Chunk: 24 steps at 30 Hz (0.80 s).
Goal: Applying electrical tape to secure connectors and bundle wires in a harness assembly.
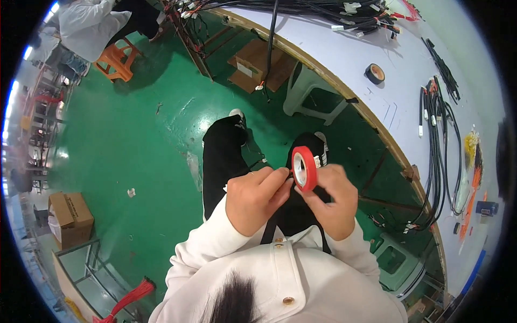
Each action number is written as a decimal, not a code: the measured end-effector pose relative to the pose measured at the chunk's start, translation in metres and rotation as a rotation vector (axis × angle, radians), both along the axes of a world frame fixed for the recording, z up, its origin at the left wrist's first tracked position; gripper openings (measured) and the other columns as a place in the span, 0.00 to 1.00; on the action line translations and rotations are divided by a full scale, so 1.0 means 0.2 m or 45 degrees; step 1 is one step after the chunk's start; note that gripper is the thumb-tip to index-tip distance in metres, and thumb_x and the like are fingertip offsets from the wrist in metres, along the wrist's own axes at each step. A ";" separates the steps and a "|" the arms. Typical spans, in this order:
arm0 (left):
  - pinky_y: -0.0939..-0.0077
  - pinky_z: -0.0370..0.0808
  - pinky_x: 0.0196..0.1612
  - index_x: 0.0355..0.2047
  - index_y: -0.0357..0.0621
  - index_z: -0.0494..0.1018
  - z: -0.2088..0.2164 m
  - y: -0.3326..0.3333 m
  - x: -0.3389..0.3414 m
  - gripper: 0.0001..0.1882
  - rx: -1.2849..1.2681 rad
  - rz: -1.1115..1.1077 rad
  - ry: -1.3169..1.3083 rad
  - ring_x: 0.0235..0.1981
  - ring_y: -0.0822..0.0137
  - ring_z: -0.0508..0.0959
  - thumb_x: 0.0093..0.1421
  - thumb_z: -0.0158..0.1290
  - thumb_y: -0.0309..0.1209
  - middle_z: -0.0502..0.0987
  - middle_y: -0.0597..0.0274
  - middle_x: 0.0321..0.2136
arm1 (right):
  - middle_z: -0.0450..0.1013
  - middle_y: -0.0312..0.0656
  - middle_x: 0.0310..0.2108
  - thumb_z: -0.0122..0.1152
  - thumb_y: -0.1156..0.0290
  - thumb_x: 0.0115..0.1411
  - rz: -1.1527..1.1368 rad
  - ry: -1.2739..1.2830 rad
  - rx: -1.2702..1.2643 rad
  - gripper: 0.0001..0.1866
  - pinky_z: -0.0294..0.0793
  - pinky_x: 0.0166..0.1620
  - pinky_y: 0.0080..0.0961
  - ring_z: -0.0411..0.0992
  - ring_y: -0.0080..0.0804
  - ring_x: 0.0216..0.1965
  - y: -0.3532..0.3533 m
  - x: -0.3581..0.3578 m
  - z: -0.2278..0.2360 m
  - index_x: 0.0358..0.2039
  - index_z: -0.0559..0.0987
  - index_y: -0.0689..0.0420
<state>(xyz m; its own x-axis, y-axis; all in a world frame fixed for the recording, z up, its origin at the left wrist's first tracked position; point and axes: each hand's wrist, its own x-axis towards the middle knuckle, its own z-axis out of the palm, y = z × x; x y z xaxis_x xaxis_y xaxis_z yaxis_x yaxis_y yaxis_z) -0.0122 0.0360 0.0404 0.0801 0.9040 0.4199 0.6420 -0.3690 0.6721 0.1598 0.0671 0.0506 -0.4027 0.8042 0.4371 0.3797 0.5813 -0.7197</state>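
My right hand [335,203] is closed on a roll of red tape [305,168], which stands on edge in front of my lap with its pale core showing. My left hand [254,198] pinches what looks like a thin black cable, right beside the roll. Only a short dark bit of it shows at the fingertips, and a black strip [270,229] runs down below that hand. A small white connector [318,161] peeks out behind the tape roll, close to my right fingers. Both hands are close together, above my knees.
On the white table [344,59] at the right lie black cable bundles [435,140] and a roll of black tape [375,74]. Pale green stools [315,94] stand under it, near an opened cardboard box [258,64]. A person sits on an orange stool [117,60] at the far left.
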 end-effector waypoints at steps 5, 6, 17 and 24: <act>0.71 0.68 0.19 0.32 0.38 0.74 0.01 0.01 -0.04 0.12 -0.097 -0.080 -0.065 0.17 0.59 0.72 0.45 0.59 0.20 0.71 0.57 0.18 | 0.72 0.36 0.29 0.68 0.70 0.40 0.153 -0.181 0.518 0.13 0.59 0.41 0.39 0.66 0.38 0.35 0.11 0.02 -0.02 0.29 0.79 0.57; 0.71 0.68 0.19 0.32 0.38 0.74 0.02 0.02 -0.05 0.12 -0.099 -0.071 -0.068 0.17 0.59 0.72 0.45 0.59 0.20 0.71 0.57 0.18 | 0.72 0.36 0.29 0.68 0.70 0.40 0.163 -0.182 0.517 0.13 0.59 0.41 0.39 0.66 0.38 0.35 0.13 0.02 -0.01 0.29 0.79 0.57; 0.72 0.66 0.18 0.31 0.39 0.74 -0.01 0.02 -0.08 0.12 0.168 -0.168 0.177 0.17 0.64 0.72 0.44 0.61 0.24 0.71 0.62 0.19 | 0.72 0.41 0.32 0.60 0.63 0.55 0.185 -0.142 -0.087 0.13 0.61 0.47 0.30 0.68 0.36 0.36 0.20 -0.02 -0.01 0.32 0.77 0.60; 0.74 0.66 0.17 0.30 0.38 0.74 -0.01 0.05 -0.11 0.11 0.262 -0.230 0.181 0.17 0.63 0.73 0.44 0.61 0.23 0.72 0.61 0.20 | 0.71 0.44 0.40 0.57 0.58 0.58 0.433 0.079 -0.958 0.21 0.64 0.49 0.28 0.68 0.35 0.44 0.24 0.03 -0.03 0.44 0.73 0.61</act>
<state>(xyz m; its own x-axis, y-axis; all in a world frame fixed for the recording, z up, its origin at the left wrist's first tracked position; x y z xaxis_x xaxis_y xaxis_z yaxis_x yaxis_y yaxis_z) -0.0344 0.0453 0.0380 0.3024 0.7669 0.5661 0.6358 -0.6048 0.4796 0.1653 0.1152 0.0456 -0.6695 0.7295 -0.1400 0.2171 0.0119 -0.9761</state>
